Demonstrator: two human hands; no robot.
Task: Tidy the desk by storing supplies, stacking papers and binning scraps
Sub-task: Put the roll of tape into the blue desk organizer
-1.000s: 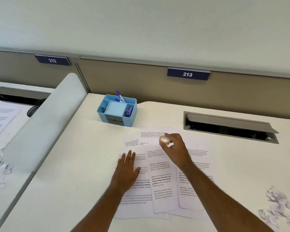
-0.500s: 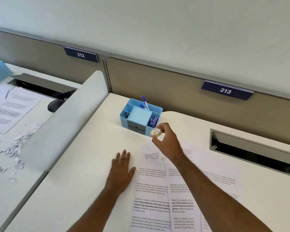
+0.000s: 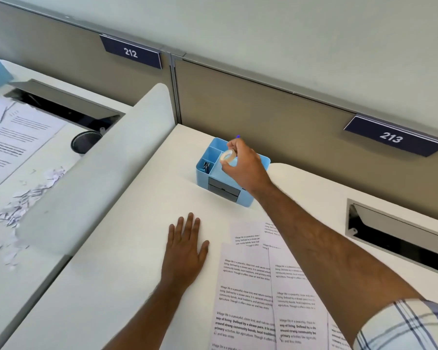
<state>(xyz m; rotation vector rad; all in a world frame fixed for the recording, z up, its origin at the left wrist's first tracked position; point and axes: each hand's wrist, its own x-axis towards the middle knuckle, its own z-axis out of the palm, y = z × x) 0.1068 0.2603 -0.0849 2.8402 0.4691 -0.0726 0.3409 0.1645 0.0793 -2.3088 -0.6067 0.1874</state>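
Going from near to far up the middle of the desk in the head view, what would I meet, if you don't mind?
Left hand flat on the desk → blue organizer, with the right hand holding the tape roll over it → partition panel.

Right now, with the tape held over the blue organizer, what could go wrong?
The right hand pinches the tape roll above the organizer; dropped off-centre, it might clip a divider and roll onto the desk. The forearm crosses above the loose papers, so pulling back low could scatter them.
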